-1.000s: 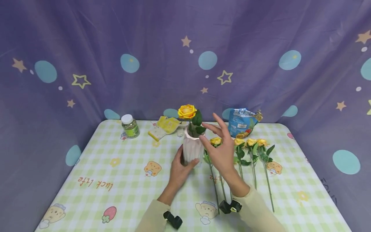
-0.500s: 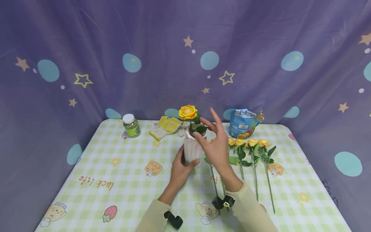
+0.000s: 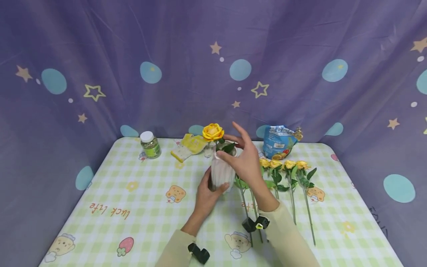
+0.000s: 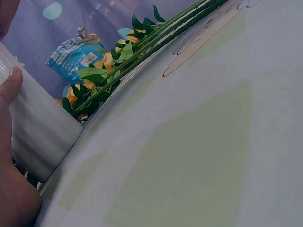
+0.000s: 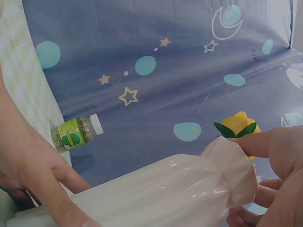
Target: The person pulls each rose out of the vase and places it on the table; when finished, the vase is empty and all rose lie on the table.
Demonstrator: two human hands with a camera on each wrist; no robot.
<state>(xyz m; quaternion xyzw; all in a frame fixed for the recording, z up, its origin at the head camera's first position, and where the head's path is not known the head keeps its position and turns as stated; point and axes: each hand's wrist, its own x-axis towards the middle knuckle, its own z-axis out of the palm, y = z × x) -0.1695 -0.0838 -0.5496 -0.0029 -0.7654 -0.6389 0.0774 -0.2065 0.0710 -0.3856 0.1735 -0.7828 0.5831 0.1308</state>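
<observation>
In the head view, a white fluted vase (image 3: 222, 172) stands upright at the middle of the table. My left hand (image 3: 207, 193) grips its lower body, thumb across the front. One yellow rose (image 3: 213, 132) rises from the vase's mouth and leans left, its dark green leaves (image 3: 228, 147) just above the rim. My right hand (image 3: 246, 161) is at the mouth, fingers spread; its thumb lies by the near rim and its forefinger by the rose's stem. In the right wrist view the thumb (image 5: 255, 143) reaches the rim under the rose; contact with the stem is hidden.
Several yellow roses (image 3: 290, 164) lie in a row right of the vase, stems toward me. Behind them stands a blue pouch (image 3: 278, 142) with a clip. At the back left are a white-capped jar (image 3: 151, 145) and a yellow-and-white packet (image 3: 189, 146).
My right hand has moved left to the vase's mouth, and the rose now leans further left and slightly lower. My left hand keeps its grip on the vase.
</observation>
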